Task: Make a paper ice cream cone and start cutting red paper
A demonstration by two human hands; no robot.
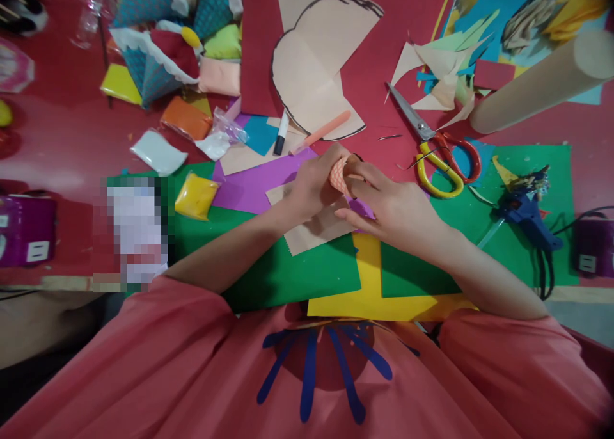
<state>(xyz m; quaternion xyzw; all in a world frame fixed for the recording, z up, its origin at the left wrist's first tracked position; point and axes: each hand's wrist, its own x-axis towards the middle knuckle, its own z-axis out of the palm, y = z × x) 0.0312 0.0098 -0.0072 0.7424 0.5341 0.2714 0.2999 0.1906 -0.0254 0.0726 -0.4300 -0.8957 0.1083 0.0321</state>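
Note:
Between my hands is a small rolled piece (339,175) with an orange-and-white crisscross pattern, curved like a cone or tube. My left hand (314,186) is wrapped round its left side. The fingers of my right hand (384,199) reach into and against its right side, where a dark edge shows. Below my hands lies a beige paper piece (307,234) with a zigzag edge, over purple and green sheets. Ahead sits a large beige paper cutout (307,61) with a black marker outline. An orange stick-like pen (329,128) and a black-capped white marker (281,134) lie just beyond my left hand.
Scissors (426,138) with red and yellow handles lie open at right, near a blue glue gun (527,218) and a tall beige roll (542,84). Paper scraps (441,74) are behind. Teal cone shapes (153,61) and several clay packets (196,196) are at left.

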